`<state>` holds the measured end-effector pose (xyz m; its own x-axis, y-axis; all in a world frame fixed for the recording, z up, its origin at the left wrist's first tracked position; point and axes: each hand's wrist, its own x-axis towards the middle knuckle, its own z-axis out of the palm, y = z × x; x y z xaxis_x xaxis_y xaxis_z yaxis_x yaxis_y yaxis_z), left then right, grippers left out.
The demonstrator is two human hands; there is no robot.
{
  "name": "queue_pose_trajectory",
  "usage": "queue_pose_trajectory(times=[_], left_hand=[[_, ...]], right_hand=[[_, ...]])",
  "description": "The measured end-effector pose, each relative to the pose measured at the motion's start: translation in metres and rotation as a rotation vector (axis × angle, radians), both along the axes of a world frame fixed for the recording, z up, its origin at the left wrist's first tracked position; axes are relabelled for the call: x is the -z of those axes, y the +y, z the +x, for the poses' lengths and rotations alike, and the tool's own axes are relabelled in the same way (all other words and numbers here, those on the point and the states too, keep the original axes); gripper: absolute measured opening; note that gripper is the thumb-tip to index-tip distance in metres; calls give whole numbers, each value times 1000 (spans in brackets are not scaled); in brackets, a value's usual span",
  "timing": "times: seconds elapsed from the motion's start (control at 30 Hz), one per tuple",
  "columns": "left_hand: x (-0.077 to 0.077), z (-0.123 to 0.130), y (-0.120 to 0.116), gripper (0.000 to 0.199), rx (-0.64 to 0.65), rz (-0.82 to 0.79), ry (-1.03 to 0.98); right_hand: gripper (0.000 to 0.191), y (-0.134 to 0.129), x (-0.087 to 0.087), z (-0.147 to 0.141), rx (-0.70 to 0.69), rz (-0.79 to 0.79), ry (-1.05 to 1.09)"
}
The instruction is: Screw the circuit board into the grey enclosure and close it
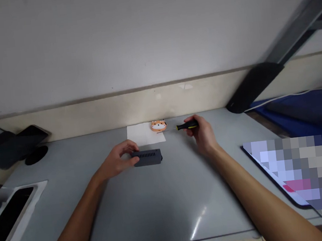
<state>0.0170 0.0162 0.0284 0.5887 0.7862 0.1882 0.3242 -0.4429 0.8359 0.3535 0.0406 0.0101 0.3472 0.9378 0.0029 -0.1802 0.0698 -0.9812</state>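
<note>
My left hand [119,160] grips the left end of a dark rectangular box [150,157] with a row of slots along its upper edge and a small knob at its right end. In my right hand [202,133] is a black and yellow screwdriver [187,125], its thin shaft pointing left towards a small orange and white animal-face case [158,126]. That case rests at the right part of a white paper sheet [140,135], behind the dark box.
A lit tablet [273,174], partly pixelated, lies at the right with a white cable. A black phone [11,216] sits on white paper at the left. Dark stands [252,86] rise at both back corners of the grey table [159,212], against a wall.
</note>
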Motion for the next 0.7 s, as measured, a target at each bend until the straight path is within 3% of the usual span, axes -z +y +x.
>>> queue_pose_trajectory(times=[0.13,0.37,0.57,0.7], left_hand=[[6,-1,3,33,116,-148,36],[26,14,4,29,-33,-193,-90],[34,22,-1,30,-228,127,144],[36,32,-7,21,-186,339,245]], right_hand=[[49,-7,-5,-3,119,155,-276],[48,-17,-17,-6,255,246,-279],[43,-26,-29,3,389,348,-391],[44,-43,-33,-3,239,459,-610]])
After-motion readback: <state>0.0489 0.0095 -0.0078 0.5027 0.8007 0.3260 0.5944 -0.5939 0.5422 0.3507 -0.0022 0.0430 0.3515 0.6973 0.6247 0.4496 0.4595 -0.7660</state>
